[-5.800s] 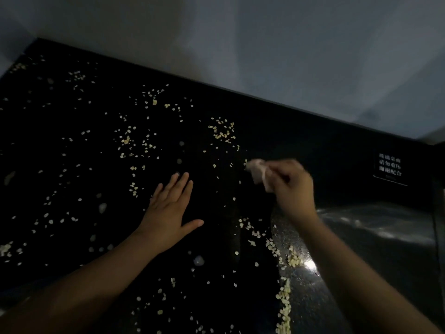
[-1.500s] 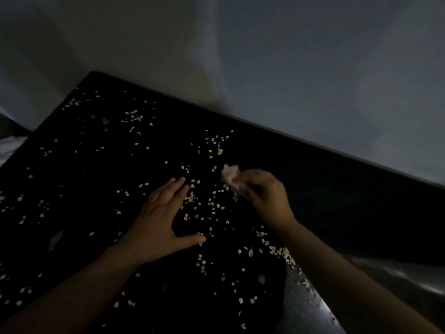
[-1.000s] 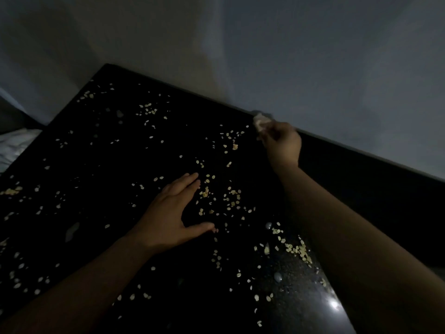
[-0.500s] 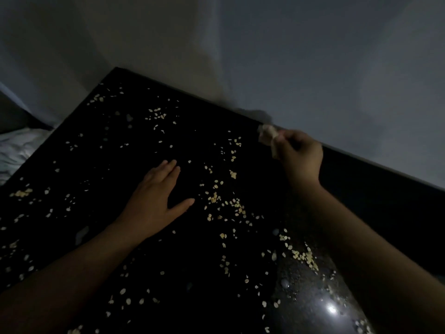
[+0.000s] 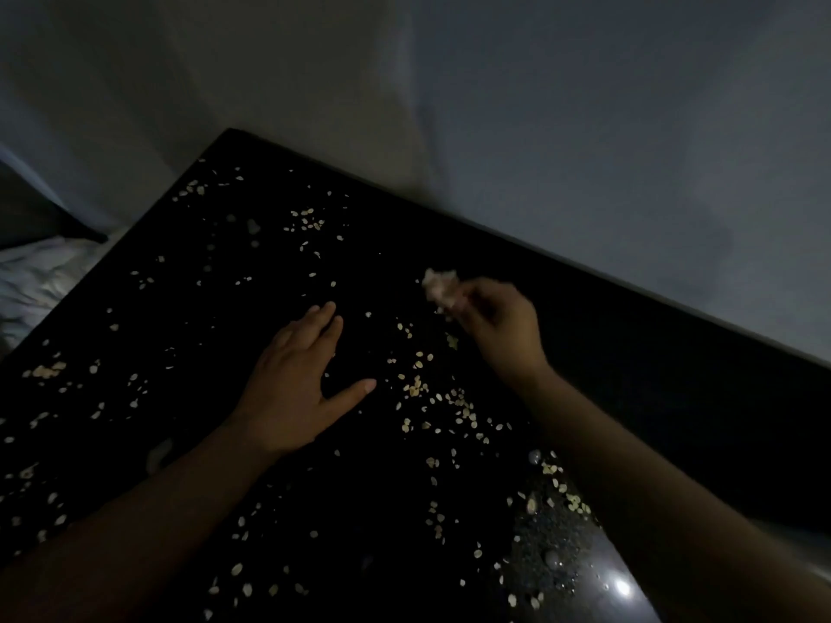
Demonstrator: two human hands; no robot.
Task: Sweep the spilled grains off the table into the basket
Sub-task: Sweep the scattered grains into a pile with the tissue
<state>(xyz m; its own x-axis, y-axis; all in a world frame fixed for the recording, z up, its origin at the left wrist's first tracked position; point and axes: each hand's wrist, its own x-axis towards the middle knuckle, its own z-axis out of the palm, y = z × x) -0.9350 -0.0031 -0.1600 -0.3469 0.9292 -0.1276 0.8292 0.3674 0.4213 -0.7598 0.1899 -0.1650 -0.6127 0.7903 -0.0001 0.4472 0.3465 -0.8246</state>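
Pale grains (image 5: 443,400) lie scattered over the black glossy table (image 5: 216,308), thickest between my two hands and along the left side. My left hand (image 5: 297,379) rests flat on the table, fingers straight and thumb spread. My right hand (image 5: 499,326) grips a small crumpled pale cloth (image 5: 438,285), held low over the table near its far edge, blurred by motion. No basket is in view.
A grey wall (image 5: 539,128) runs along the table's far edge. White crumpled fabric (image 5: 36,281) lies beyond the table's left edge. A light glare (image 5: 623,586) reflects on the table at the near right.
My right hand with the cloth has come back from the far edge toward me and to the left. My left hand has stayed flat on the table. The view has shifted slightly.
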